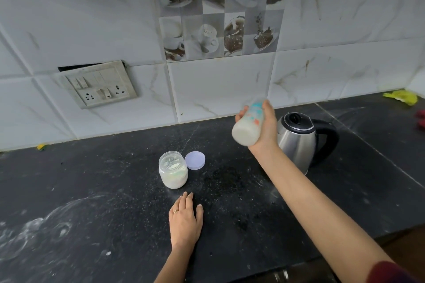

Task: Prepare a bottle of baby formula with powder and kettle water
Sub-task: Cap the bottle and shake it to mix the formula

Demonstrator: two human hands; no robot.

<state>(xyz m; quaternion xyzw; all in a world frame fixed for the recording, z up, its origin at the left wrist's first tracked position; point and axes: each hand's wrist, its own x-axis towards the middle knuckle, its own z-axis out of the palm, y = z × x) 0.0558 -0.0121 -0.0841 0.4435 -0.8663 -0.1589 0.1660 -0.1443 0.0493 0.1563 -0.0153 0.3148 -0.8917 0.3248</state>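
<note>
**Right hand (264, 126) wrapped round the bottle (247, 130), looks like the mixing step**

Right hand has fingers and thumb curled round the bottle's sides. It's up off the counter (115, 179), tipped over with the base pointing at me, right in front of the kettle (296, 145). It's full of white milky stuff, so I'd guess it has a bit of weight but is easy for 1 hand. Seems like smooth, stiff plastic, so probably slippery if wet. I'd grip mid-body like this, not near the top, which I can't see from here anyway.

Left hand (185, 220) is flat on the counter with fingers straight, holding nothing, just short of the powder jar (173, 172). The jar is open, with its purple lid (195, 160) lying beside it.

Surface is dark speckled stone with pale smudges at the left. Behind it is a marble-look tiled wall (218, 85) with a switch plate (101, 85) and 2 sockets.
</note>
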